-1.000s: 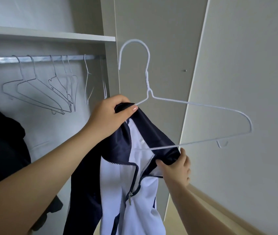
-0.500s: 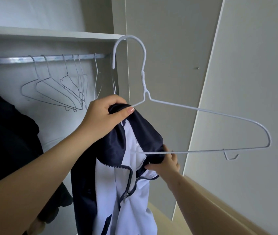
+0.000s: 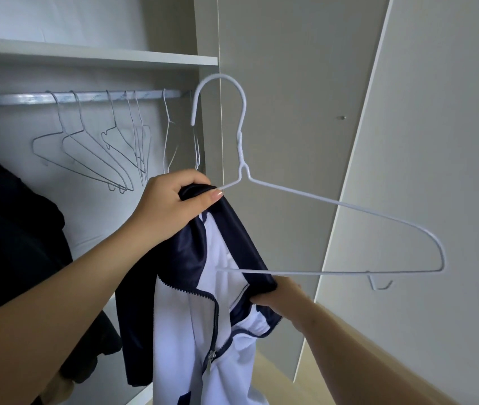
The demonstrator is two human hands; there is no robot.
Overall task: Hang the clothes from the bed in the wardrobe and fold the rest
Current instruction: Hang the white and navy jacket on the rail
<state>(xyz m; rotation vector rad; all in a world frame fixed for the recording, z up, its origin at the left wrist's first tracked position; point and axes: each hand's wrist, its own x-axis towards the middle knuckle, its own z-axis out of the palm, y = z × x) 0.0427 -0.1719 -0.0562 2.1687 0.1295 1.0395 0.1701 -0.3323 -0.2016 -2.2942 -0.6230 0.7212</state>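
Left hand (image 3: 171,209), right hand (image 3: 283,293) both gripping the track jacket (image 3: 191,331), 1 shoulder on the wire hanger (image 3: 241,144) under left fingers (image 3: 191,182), not hung yet.

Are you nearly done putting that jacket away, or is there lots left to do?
Done: a dark garment seems to hang at the far left. In hand: the left hand and right hand grip the jacket, pulled over one end of the white hanger; its other end is bare. Left: finish dressing the hanger, then hook it on the rail by the empty hangers. What else waits is out of view.
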